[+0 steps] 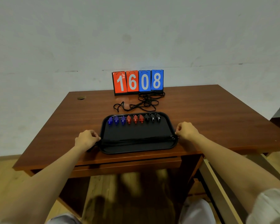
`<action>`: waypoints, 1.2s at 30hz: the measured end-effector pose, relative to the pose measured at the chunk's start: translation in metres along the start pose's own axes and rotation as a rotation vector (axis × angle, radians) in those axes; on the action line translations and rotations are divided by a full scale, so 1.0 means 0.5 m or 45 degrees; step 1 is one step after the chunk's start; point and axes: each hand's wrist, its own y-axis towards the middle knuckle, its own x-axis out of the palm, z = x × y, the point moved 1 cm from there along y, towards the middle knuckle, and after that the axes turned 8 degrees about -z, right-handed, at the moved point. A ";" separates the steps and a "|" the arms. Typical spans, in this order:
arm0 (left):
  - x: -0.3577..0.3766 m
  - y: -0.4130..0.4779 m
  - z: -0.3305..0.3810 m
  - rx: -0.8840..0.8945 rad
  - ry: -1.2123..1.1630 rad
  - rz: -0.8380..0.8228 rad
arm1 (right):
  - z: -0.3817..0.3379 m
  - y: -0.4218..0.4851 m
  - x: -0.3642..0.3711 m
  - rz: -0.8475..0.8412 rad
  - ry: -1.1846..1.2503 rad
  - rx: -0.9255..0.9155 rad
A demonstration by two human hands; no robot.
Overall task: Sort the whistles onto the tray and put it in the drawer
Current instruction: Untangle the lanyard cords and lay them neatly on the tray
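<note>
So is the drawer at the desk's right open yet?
Open: the light wooden drawer juts out below the brown desktop, by the right forearm.

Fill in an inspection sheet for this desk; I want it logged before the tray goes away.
Surface: brown wooden desk, cable hole at far left.
Job's things: black tray near the front edge; nine whistles in a row at its far side, three blue, three red, three black; drawer open at lower right.
Clutter: flip scoreboard reading 1608.
Grippers: left hand and right hand pinch a bundle of black cords stretched across the tray.
Cables: loose black lanyards by the scoreboard.
Surroundings: pale wall, wood floor.
</note>
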 end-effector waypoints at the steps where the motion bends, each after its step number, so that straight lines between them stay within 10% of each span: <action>1: 0.001 0.000 0.000 0.002 0.003 0.003 | 0.000 0.000 0.000 0.005 -0.006 0.003; 36: 0.112 0.016 0.148 0.475 0.603 -0.135 | -0.113 0.033 0.058 -0.234 -0.345 -0.493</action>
